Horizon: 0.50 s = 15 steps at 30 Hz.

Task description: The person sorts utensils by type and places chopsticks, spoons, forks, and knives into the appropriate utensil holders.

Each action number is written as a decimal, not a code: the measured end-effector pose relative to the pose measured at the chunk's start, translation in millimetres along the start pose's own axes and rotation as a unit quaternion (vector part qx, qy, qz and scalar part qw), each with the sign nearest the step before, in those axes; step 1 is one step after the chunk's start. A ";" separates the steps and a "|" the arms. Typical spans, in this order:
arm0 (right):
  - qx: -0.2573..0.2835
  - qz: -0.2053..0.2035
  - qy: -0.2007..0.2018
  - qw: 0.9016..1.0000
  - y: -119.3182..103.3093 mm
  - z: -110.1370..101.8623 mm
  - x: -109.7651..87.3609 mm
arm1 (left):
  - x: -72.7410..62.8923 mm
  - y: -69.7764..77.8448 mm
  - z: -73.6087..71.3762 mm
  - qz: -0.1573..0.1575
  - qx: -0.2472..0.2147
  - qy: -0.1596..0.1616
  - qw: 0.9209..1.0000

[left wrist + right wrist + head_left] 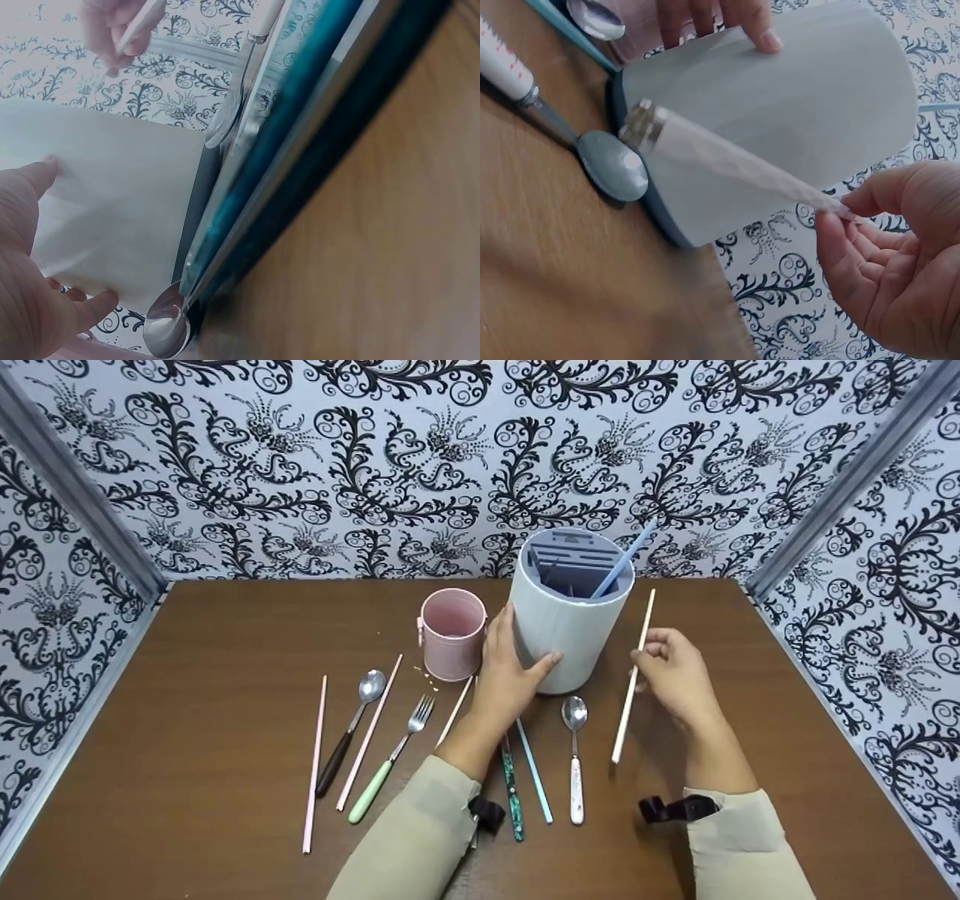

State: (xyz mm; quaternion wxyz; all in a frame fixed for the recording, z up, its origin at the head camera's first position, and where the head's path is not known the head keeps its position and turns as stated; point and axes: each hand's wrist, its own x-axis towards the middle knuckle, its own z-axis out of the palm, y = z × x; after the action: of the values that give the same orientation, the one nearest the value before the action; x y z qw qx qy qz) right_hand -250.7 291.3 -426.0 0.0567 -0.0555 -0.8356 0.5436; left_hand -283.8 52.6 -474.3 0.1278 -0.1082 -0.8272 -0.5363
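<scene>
A tall white utensil holder (568,626) with a grey slotted top stands on the table, tilted slightly. My left hand (508,675) grips its lower left side, thumb across the front and fingers round the side. A light blue chopstick (626,556) sticks up out of the holder's opening. To the right of the holder, my right hand (675,671) pinches a white chopstick (632,697) between thumb and fingers, above the table. In the right wrist view the chopstick's metallic-looking end (643,126) points towards the camera. A spoon with a white handle (575,757) lies between my arms.
Left of the holder stands a pink cup (454,634), small crumbs near its base. Pink chopsticks (315,765), a black-handled spoon (349,735), a green-handled fork (390,761), a blue chopstick (534,772) and a dark green patterned utensil (512,791) lie on the table. Patterned walls enclose it.
</scene>
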 end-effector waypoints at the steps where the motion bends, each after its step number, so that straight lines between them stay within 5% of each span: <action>1: 0.015 -0.003 0.006 1.000 -1.7 0.0 -0.6 | 0.1 0.1 -0.3 -0.001 0.000 -0.001 1.000; 7: 0.126 -0.017 0.039 0.991 -12.9 -2.8 -6.3 | 0.1 1.0 -0.3 -0.013 0.001 -0.010 1.000; 15: 0.269 -0.062 0.096 0.956 -39.8 -8.0 -11.7 | -0.2 0.3 -2.1 0.000 0.000 0.001 1.000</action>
State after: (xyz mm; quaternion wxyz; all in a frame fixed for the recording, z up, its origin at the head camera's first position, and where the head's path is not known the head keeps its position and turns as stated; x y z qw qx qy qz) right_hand -239.2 280.7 -386.8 0.1832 -0.0383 -0.6506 0.7360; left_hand -283.3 50.8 -473.3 0.1285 -0.1081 -0.8272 -0.5363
